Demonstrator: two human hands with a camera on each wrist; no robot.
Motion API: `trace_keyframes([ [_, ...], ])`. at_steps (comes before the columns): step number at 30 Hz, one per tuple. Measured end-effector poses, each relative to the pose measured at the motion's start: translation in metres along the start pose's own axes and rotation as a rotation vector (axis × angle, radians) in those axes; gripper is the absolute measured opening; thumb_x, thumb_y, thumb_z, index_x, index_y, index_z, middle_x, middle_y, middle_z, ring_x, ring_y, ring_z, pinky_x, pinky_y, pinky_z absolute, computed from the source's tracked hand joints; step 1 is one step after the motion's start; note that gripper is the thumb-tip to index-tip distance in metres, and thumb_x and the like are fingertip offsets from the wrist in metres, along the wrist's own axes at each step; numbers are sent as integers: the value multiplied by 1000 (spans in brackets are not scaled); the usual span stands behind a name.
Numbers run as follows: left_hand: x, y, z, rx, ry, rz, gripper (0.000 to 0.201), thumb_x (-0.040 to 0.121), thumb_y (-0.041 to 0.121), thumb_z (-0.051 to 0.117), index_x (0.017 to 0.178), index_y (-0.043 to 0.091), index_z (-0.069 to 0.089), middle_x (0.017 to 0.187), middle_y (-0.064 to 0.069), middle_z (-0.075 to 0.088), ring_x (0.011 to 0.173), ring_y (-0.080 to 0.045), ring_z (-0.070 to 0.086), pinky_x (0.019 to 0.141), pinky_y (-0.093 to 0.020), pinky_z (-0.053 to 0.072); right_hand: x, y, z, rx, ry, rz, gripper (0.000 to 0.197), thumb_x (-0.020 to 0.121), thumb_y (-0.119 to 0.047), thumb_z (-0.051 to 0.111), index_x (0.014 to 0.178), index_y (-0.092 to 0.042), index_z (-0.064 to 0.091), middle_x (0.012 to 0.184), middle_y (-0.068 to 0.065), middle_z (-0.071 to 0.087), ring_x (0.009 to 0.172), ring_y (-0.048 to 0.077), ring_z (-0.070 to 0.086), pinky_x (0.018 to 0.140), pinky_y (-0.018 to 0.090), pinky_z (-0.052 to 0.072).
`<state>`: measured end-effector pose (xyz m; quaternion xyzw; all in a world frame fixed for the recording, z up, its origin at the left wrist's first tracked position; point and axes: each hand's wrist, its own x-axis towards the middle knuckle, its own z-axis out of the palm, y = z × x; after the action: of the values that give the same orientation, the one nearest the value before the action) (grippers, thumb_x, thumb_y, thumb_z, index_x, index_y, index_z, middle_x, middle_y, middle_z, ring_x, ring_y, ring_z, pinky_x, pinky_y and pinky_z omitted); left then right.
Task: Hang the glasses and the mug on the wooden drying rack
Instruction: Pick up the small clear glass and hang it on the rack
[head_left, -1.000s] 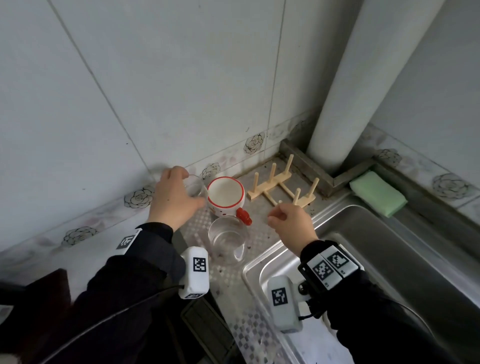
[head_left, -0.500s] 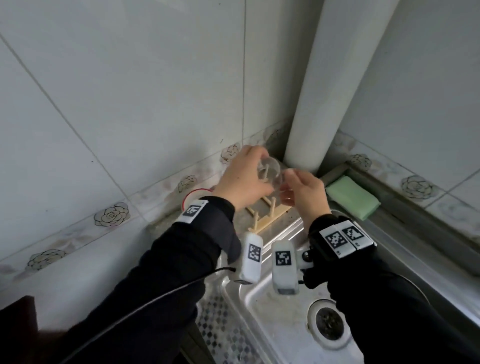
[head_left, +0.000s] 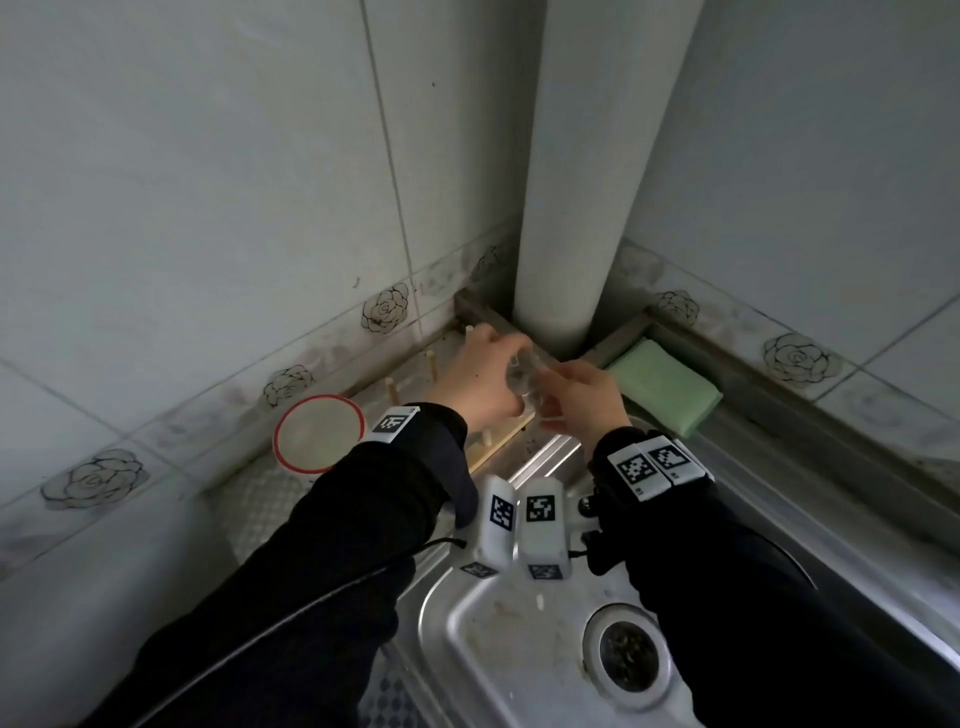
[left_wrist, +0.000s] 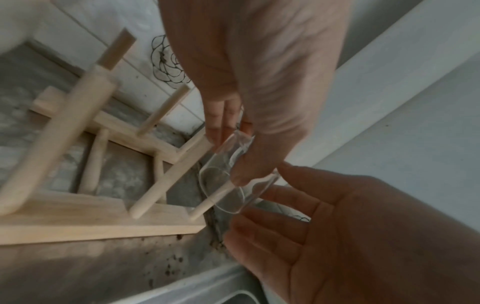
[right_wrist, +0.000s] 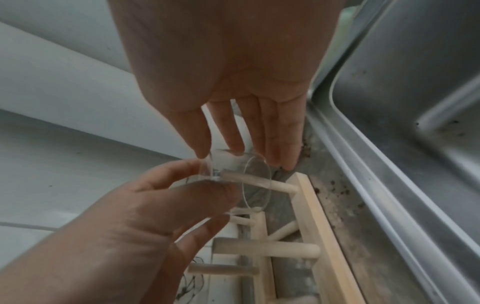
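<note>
A small clear glass (head_left: 522, 376) is turned mouth-down over a corner peg of the wooden drying rack (head_left: 500, 448); the peg shows inside the glass (right_wrist: 255, 181). My left hand (head_left: 491, 376) pinches the glass (left_wrist: 228, 185) between thumb and fingers (left_wrist: 221, 123). My right hand (head_left: 574, 402) is beside it with straight fingers (right_wrist: 272, 144) touching the glass wall, palm open (left_wrist: 337, 226). The white mug with a red rim (head_left: 319, 434) stands upright on the counter left of the rack. My left arm hides whatever lies in front of the mug.
A thick white pipe (head_left: 597, 156) rises in the corner just behind the rack. A green sponge (head_left: 665, 387) lies on the ledge to the right. The steel sink (head_left: 519, 639) with its drain (head_left: 628, 654) lies below my wrists. Tiled walls close both sides.
My left hand lifted the glass from beside the mug and carried it right to the rack. The right hand rose to meet it, and the glass now sits lower over a peg.
</note>
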<state>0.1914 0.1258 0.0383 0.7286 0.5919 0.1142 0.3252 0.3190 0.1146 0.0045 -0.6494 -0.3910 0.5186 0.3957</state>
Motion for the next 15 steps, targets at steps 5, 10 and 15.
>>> trace_keyframes([
  [5, 9, -9, 5, 5, -8, -15, 66, 78, 6, 68, 137, 23, 44, 140, -7, 34, 119, -24, 46, 87, -22, 36, 6, 8, 9, 5, -7, 57, 13, 84, -33, 64, 75, -27, 56, 87, 8, 62, 78, 26, 64, 75, 44, 59],
  [10, 14, -15, 4, 1, -23, -23, 78, 78, 2, 66, 145, 21, 31, 145, -11, 31, 127, -28, 44, 93, -25, 39, 9, 6, 15, 138, -51, 135, 21, 88, -20, 58, 107, -11, 57, 86, 9, 61, 81, 32, 64, 79, 45, 58],
  [15, 10, -22, -1, 2, -80, -132, 86, 70, 21, 79, 140, 7, 31, 138, -12, 42, 119, -28, 50, 90, -30, 45, 9, 2, 22, 255, -27, 171, 6, 88, -10, 55, 93, -9, 59, 99, 18, 61, 91, 39, 65, 82, 51, 56],
])
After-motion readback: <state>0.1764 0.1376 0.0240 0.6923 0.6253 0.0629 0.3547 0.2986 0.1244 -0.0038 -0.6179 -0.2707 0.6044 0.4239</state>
